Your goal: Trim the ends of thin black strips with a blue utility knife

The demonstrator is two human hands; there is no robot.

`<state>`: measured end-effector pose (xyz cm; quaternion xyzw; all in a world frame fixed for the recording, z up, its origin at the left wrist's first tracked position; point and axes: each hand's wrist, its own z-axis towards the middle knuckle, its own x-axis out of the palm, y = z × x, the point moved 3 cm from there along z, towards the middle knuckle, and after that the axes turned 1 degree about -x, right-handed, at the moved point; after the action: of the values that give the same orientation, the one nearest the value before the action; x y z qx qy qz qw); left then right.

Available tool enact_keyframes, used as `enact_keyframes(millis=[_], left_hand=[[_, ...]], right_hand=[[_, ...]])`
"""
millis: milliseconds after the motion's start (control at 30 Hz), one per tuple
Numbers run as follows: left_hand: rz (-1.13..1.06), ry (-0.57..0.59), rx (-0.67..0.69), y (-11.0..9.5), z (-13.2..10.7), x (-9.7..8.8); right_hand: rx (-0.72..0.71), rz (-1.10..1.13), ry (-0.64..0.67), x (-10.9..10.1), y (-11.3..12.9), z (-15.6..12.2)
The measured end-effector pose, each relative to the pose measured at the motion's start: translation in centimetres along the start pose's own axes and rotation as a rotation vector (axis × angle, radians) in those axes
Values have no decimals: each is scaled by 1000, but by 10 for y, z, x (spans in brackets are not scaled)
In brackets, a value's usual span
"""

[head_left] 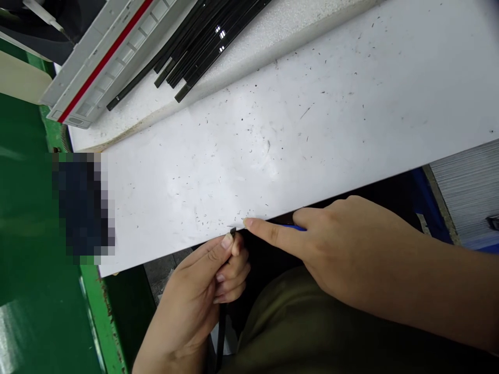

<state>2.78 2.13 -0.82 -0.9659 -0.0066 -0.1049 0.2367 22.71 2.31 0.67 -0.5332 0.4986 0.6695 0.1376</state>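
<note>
At the near edge of the white work surface, my left hand (pixel 210 272) is closed around a thin black strip (pixel 221 332). The strip's tip sticks out between thumb and forefinger, and its lower part hangs below the fist. My right hand (pixel 335 244) grips a blue-handled craft knife (pixel 296 227), its index finger stretched along the tool towards the blade. The thin blade lies at the strip's tip; whether they touch I cannot tell. Most of the handle is hidden by the right hand.
Small dark shavings dot the white board (pixel 331 119). Several glossy black strips (pixel 210 47) lie on a white foam slab (pixel 253 57) at the back, beside a pale plastic housing (pixel 105 57) with a red line. A blurred-out dark object (pixel 83 205) sits at the left edge.
</note>
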Motion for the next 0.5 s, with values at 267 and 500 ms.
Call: enact_keyframes(millis=[267,500], left_hand=[[29,12,23,0,3,-1],[-2,4,11,1,2,1]], right_hand=[[22,53,43,1,2,4],[25,-16,9,2,6,0]])
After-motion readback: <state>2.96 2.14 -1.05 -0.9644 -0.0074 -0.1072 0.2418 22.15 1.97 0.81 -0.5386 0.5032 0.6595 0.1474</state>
